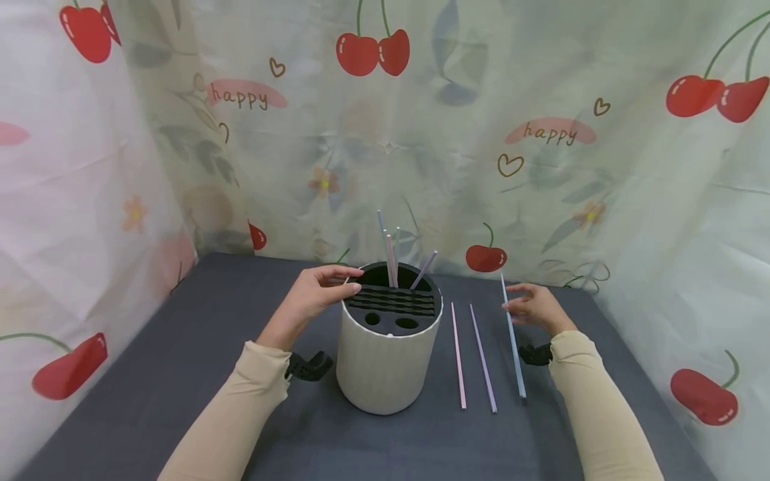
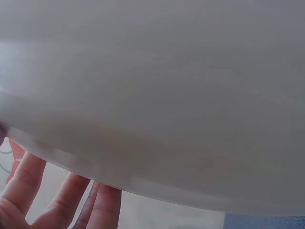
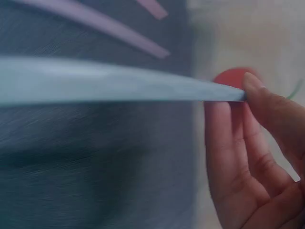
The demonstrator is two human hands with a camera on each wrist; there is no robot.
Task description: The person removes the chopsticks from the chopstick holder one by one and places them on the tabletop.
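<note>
A round, cream-white utensil holder (image 1: 381, 364) has a black insert (image 1: 390, 325) with wavy slots and two round holes. Several pastel chopsticks (image 1: 391, 259) stand in its rear opening. My left hand (image 1: 315, 294) rests on the holder's upper left rim, thumb and fingers extended over it; in the left wrist view the fingertips (image 2: 108, 202) reach behind the rim. To the right, my right hand (image 1: 535, 306) pinches a light blue chopstick (image 1: 515, 351) near its far end, between thumb and fingers. In the right wrist view, the chopstick (image 3: 119, 82) runs leftward from the thumb.
A pink chopstick (image 1: 458, 357) and a purple chopstick (image 1: 484, 361) lie side by side on the dark tabletop (image 1: 198, 347), between the holder and my right hand. A cherry-patterned curtain (image 1: 385, 133) hangs behind the table and along both sides.
</note>
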